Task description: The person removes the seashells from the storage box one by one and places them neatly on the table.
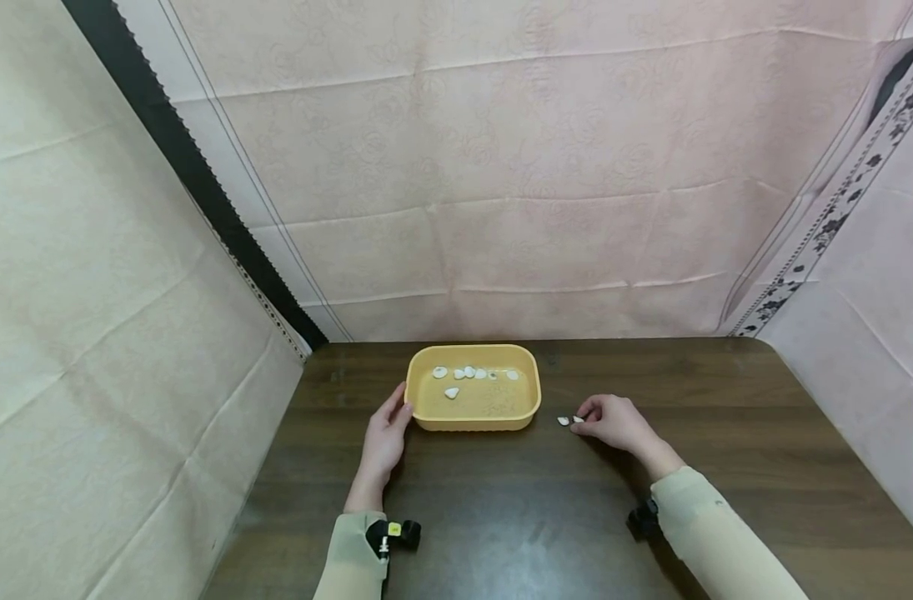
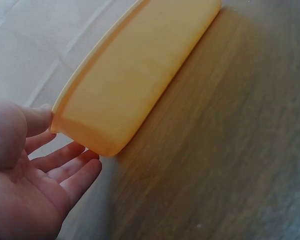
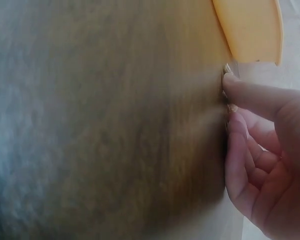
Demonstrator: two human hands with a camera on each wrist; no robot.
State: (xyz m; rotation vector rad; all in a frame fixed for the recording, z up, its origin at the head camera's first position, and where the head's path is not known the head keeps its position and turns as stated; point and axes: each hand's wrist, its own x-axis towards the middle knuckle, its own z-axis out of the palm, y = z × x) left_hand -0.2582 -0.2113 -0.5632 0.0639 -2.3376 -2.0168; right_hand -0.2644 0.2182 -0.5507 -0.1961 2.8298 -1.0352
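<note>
Left hand (image 1: 384,437), fingers loosely extended, touches the left end of the tray (image 1: 474,423); right hand (image 1: 614,423) pinches a white piece (image 1: 579,419), partly hidden by fingers. Another piece (image 1: 564,421) lies beside. The tray's rim surrounds more pieces (image 1: 469,372). Cloth (image 1: 539,208) hangs behind the table's (image 1: 501,517) far edge; its near edge is cut off.

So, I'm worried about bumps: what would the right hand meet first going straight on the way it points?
The right hand would probably meet the white piece just ahead of it, before the yellow tray; whether it already touches that piece is unclear.
</note>
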